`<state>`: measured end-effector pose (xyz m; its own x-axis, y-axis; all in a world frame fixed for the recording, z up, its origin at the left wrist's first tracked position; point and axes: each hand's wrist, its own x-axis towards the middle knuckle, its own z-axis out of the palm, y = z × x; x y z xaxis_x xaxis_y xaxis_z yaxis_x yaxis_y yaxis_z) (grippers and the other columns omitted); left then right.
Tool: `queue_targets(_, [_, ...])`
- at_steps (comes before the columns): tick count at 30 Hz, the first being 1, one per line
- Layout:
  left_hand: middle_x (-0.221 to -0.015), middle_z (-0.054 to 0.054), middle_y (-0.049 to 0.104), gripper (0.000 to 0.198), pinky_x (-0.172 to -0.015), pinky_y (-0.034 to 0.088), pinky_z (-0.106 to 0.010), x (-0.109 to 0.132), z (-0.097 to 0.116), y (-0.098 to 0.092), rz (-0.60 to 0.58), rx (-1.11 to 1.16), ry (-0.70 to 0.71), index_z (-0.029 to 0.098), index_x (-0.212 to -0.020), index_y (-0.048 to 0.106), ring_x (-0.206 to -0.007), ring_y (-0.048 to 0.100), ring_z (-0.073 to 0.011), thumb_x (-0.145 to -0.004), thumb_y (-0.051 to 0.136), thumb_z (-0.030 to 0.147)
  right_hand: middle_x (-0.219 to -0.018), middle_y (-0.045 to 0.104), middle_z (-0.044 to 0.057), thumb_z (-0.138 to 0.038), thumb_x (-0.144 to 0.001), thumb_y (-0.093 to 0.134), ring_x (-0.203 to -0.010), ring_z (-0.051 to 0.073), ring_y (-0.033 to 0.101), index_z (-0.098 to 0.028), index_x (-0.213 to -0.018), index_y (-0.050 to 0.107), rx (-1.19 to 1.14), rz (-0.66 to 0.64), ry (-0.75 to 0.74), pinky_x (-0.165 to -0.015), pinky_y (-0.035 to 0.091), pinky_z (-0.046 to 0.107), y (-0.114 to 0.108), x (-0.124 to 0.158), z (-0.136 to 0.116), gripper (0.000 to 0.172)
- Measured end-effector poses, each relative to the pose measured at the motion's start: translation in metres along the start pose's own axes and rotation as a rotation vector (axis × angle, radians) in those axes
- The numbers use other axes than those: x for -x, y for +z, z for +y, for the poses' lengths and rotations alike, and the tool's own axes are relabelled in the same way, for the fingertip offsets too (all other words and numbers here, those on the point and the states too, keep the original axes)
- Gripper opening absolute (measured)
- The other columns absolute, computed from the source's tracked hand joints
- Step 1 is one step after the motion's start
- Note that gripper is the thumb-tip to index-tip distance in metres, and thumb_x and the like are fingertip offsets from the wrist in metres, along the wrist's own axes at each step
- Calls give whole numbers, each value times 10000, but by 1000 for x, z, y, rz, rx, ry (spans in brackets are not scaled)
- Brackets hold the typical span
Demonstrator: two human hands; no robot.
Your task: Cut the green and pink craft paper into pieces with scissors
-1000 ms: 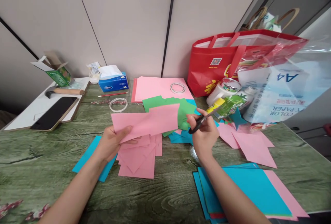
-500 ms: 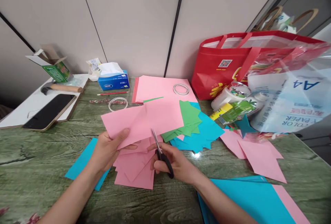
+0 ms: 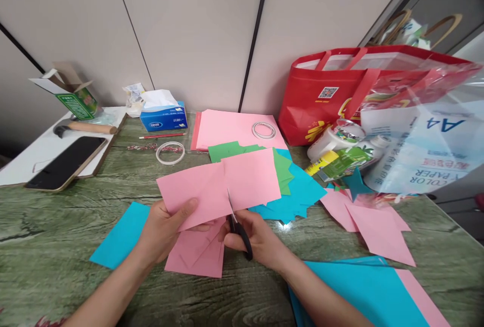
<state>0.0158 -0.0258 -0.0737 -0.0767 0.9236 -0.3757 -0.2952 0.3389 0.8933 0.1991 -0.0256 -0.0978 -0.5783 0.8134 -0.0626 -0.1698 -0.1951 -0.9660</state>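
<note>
My left hand (image 3: 172, 221) pinches the lower left part of a pink sheet of paper (image 3: 196, 186), thumb on top and fingers beneath. In my right hand (image 3: 247, 234) is a pair of scissors (image 3: 242, 234) with black handles. Their blades are on the sheet at its middle, where a cut runs in from the lower edge. Below the sheet lie several pink paper pieces (image 3: 194, 256) on the table. Behind it are green paper pieces (image 3: 223, 150) on top of blue paper pieces (image 3: 308, 183), partly hidden by the sheet.
A pink paper stack (image 3: 227, 125) with a white ring on it lies at the back, beside a tissue box (image 3: 164, 118). A phone (image 3: 66, 163) and a hammer (image 3: 85, 126) rest at left. At right stand a red bag (image 3: 302, 100) and a glue stick (image 3: 321, 162); blue sheets (image 3: 348, 286) lie in front.
The pink sheet has shifted right and slightly down with my left hand. The scissors' blades have moved onto the sheet and closed further, and a cut now shows in it.
</note>
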Motion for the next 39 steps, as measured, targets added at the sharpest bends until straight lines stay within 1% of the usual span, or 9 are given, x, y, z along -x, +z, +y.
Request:
queue_targets(2, [-800, -25, 738, 251, -514, 581, -291, 1, 0, 0, -1, 1, 0, 178, -809, 692, -667, 679, -211, -586, 761, 271, -688, 506, -12, -386, -691, 678, -624, 126, 446, -179, -759, 544, 3, 19, 3, -575, 371, 238, 0, 0, 0, 256])
queue_targets(5, [-810, -23, 737, 251, -519, 584, -298, 3, 0, 0, -6, 6, 4, 176, -799, 692, -669, 676, -210, -581, 765, 276, -697, 523, -9, -395, -676, 687, -624, 129, 457, -183, -786, 548, -11, 52, 12, -572, 379, 240, 1, 0, 0, 277])
queue_targets(11, [-788, -35, 737, 256, -516, 582, -310, 5, -1, 2, 12, -8, 28, 165, -783, 691, -669, 673, -221, -576, 763, 298, -651, 512, -29, -422, -642, 705, -582, 123, 443, -198, -752, 552, -31, 123, -4, -553, 374, 238, 7, -1, 2, 293])
queue_targets(14, [-764, -24, 737, 231, -512, 582, -319, 5, -3, 3, 23, -23, 39, 178, -754, 692, -645, 671, -217, -574, 761, 305, -648, 509, -32, -419, -627, 718, -583, 123, 434, -197, -775, 558, -54, 138, 1, -557, 362, 239, 9, -1, 3, 311])
queue_targets(21, [-714, 0, 730, 214, -499, 585, -321, 5, -3, 3, 54, -19, 40, 192, -724, 703, -617, 661, -207, -548, 774, 292, -689, 544, -16, -410, -644, 709, -609, 138, 459, -205, -841, 589, -102, 123, 3, -587, 378, 257, 9, 0, 6, 309])
queue_targets(25, [-726, 9, 731, 224, -532, 592, -333, 7, -2, 4, 64, -18, 48, 197, -740, 708, -633, 661, -204, -542, 779, 276, -667, 532, -17, -390, -657, 705, -588, 131, 443, -205, -826, 590, -94, 125, -19, -563, 370, 253, 9, 0, 9, 276])
queue_targets(31, [-732, 5, 734, 248, -540, 590, -328, 9, 1, 5, 70, -12, 54, 189, -737, 707, -624, 656, -197, -520, 791, 274, -659, 518, -20, -394, -662, 700, -559, 119, 429, -193, -863, 583, -98, 124, -19, -535, 363, 246, 10, 0, 13, 308])
queue_targets(35, [-739, 1, 731, 258, -524, 583, -316, 8, 0, 3, 83, -27, 69, 179, -765, 704, -632, 657, -198, -534, 786, 259, -613, 484, -35, -410, -656, 699, -530, 102, 386, -184, -825, 574, -70, 134, -33, -506, 341, 233, 12, 0, 9, 308])
queue_targets(39, [-711, -7, 724, 251, -511, 586, -341, 9, -1, 4, 84, -22, 40, 159, -772, 701, -622, 657, -202, -562, 770, 278, -559, 450, -51, -457, -624, 705, -496, 95, 352, -182, -753, 547, -38, 153, -25, -482, 322, 233, 13, 1, 9, 342])
